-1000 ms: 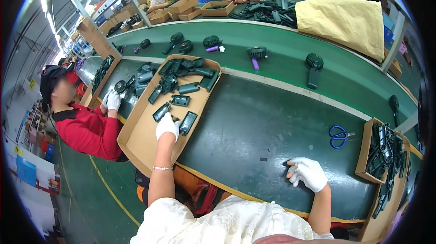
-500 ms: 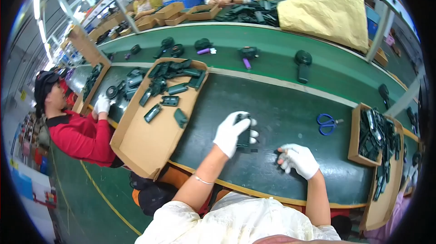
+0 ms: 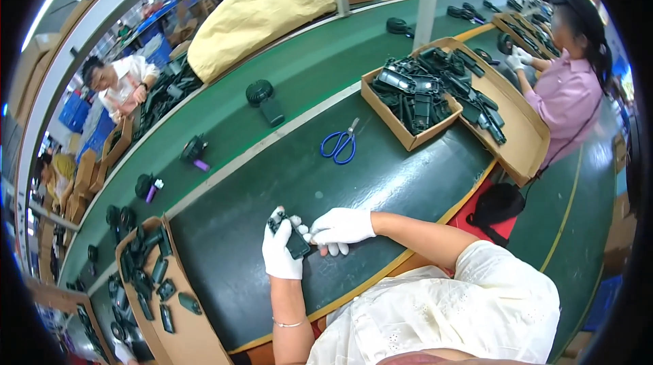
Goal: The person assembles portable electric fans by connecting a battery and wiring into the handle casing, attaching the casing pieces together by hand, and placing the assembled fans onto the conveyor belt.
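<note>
My left hand (image 3: 281, 254), in a white glove, is closed around a dark green plastic housing piece (image 3: 297, 244). It holds the piece tilted, just above the dark green work table (image 3: 258, 188). Close to its right edge is my right hand (image 3: 343, 229), gloved but with some fingertips bare. Those fingers are bent and drawn together toward the piece. Whatever they pinch, if anything, is too small or hidden to make out. Farther off on the table lie blue-handled scissors (image 3: 338, 147), apart from both hands.
A cardboard box (image 3: 408, 141) heaped with dark parts stands at the far right, beside a cardboard tray (image 3: 527, 154). Another tray (image 3: 187, 324) of parts is at the left. Behind runs a green conveyor (image 3: 224, 117) carrying handheld fans (image 3: 265, 101). A co-worker in pink (image 3: 568, 100) sits at right.
The view has swung to the right. My right hand has come over to my left hand and the housing piece, which now leans over. The left hand still holds it.
</note>
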`<move>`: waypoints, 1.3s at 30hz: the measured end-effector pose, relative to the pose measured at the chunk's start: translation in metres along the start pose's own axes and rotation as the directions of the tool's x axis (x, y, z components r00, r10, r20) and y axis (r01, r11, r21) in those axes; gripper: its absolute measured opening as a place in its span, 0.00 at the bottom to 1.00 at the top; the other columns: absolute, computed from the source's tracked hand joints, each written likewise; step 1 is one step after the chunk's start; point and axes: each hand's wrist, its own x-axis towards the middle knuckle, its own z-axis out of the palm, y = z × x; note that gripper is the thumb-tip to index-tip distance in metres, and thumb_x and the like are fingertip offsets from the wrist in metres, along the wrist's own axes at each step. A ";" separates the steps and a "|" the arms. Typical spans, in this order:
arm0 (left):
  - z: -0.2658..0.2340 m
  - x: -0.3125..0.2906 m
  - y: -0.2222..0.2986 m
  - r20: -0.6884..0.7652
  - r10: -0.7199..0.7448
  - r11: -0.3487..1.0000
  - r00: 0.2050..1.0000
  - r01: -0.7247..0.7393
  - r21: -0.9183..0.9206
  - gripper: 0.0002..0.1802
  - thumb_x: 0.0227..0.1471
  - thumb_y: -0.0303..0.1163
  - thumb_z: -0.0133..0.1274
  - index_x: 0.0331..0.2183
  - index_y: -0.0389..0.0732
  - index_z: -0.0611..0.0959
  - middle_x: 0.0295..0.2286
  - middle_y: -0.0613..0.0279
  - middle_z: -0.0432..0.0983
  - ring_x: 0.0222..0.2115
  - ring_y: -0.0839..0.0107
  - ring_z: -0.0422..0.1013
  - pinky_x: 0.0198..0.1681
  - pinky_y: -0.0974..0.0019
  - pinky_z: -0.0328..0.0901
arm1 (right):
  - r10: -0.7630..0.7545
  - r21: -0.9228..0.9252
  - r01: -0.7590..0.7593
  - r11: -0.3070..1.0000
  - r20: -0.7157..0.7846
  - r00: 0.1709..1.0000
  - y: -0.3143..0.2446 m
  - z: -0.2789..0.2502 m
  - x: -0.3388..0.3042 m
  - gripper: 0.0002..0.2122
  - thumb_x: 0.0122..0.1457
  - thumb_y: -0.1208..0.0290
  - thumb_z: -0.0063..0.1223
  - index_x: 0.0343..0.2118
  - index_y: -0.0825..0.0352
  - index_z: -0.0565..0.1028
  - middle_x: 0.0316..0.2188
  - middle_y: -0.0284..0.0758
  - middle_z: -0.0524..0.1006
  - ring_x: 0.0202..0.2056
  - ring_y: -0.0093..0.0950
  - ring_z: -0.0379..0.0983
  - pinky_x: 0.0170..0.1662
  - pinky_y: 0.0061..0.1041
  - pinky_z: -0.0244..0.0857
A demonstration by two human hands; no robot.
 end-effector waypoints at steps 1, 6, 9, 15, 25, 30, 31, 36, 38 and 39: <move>0.001 -0.002 -0.001 0.017 -0.014 1.000 1.000 0.014 0.005 0.24 0.58 0.25 0.49 0.56 0.38 0.67 0.34 0.54 0.73 0.29 0.65 0.73 0.30 0.62 0.73 | 0.003 0.007 -0.003 1.000 -0.021 1.000 0.002 -0.001 -0.001 0.15 0.65 0.62 0.45 0.41 0.70 0.75 0.30 0.37 0.80 0.22 0.23 0.74 0.25 0.22 0.70; 0.005 -0.004 -0.009 0.012 -0.007 1.000 1.000 0.007 -0.003 0.22 0.59 0.26 0.50 0.54 0.39 0.69 0.35 0.55 0.74 0.29 0.67 0.73 0.30 0.64 0.72 | -0.059 0.066 0.057 0.996 0.030 0.998 0.014 -0.009 -0.004 0.16 0.65 0.62 0.45 0.43 0.72 0.75 0.32 0.39 0.81 0.22 0.23 0.75 0.25 0.22 0.71; 0.002 -0.001 -0.005 -0.010 -0.013 1.000 1.000 0.013 -0.012 0.20 0.60 0.28 0.50 0.53 0.39 0.70 0.35 0.55 0.74 0.30 0.67 0.73 0.31 0.64 0.72 | -0.076 0.092 0.071 0.993 0.042 0.996 0.010 -0.009 -0.001 0.16 0.65 0.63 0.46 0.43 0.72 0.75 0.31 0.38 0.81 0.23 0.23 0.75 0.26 0.22 0.71; -0.001 -0.005 0.000 0.022 -0.004 1.000 1.000 0.004 -0.010 0.22 0.58 0.28 0.52 0.53 0.39 0.68 0.35 0.55 0.74 0.31 0.68 0.72 0.32 0.64 0.73 | -0.045 0.060 0.042 0.997 0.039 0.998 0.003 -0.007 0.001 0.15 0.65 0.64 0.45 0.44 0.71 0.75 0.33 0.38 0.81 0.23 0.23 0.76 0.29 0.21 0.72; 0.001 -0.014 0.006 0.015 -0.009 0.999 1.000 0.008 0.054 0.22 0.59 0.27 0.51 0.53 0.34 0.70 0.36 0.53 0.76 0.31 0.67 0.74 0.35 0.64 0.73 | -0.039 0.038 0.039 0.999 -0.011 0.999 0.004 0.006 -0.003 0.13 0.65 0.63 0.47 0.41 0.69 0.75 0.31 0.35 0.80 0.23 0.21 0.75 0.27 0.22 0.71; 0.002 -0.011 0.009 -0.014 0.057 0.983 0.998 -0.054 0.178 0.23 0.59 0.28 0.51 0.54 0.40 0.67 0.34 0.60 0.73 0.30 0.73 0.71 0.32 0.67 0.71 | -0.091 0.063 0.092 0.994 -0.009 0.996 0.003 0.009 0.004 0.23 0.65 0.50 0.46 0.28 0.69 0.75 0.22 0.35 0.77 0.18 0.24 0.72 0.20 0.25 0.67; -0.004 -0.013 0.009 0.011 0.073 0.987 0.997 -0.074 0.145 0.21 0.61 0.30 0.49 0.55 0.40 0.67 0.34 0.61 0.73 0.31 0.74 0.71 0.33 0.68 0.71 | -0.118 0.043 0.118 0.992 0.009 0.993 0.001 0.008 0.004 0.22 0.65 0.52 0.46 0.29 0.70 0.75 0.23 0.36 0.78 0.18 0.25 0.73 0.20 0.26 0.68; 0.021 -0.018 -0.005 -0.073 0.127 0.946 0.989 -0.098 0.310 0.23 0.62 0.32 0.46 0.56 0.33 0.68 0.35 0.62 0.70 0.32 0.74 0.67 0.34 0.71 0.66 | -0.110 -0.084 0.109 0.990 -0.002 0.994 0.005 -0.001 -0.012 0.16 0.59 0.65 0.45 0.28 0.75 0.77 0.24 0.39 0.80 0.18 0.28 0.75 0.21 0.28 0.70; 0.022 -0.023 -0.008 -0.083 0.133 0.940 0.988 -0.099 0.326 0.23 0.62 0.32 0.46 0.56 0.33 0.68 0.35 0.62 0.70 0.32 0.74 0.67 0.35 0.71 0.66 | -0.120 -0.092 0.118 0.989 -0.018 0.993 0.010 0.004 -0.012 0.15 0.58 0.65 0.45 0.27 0.74 0.78 0.24 0.38 0.79 0.18 0.29 0.75 0.21 0.28 0.71; 0.023 -0.025 -0.010 -0.093 0.144 0.937 0.985 -0.105 0.334 0.23 0.62 0.32 0.47 0.56 0.33 0.68 0.35 0.62 0.70 0.32 0.75 0.67 0.35 0.70 0.66 | -0.129 -0.107 0.125 0.986 -0.030 0.991 0.013 0.006 -0.011 0.15 0.57 0.66 0.45 0.27 0.74 0.78 0.24 0.38 0.79 0.18 0.29 0.75 0.22 0.29 0.71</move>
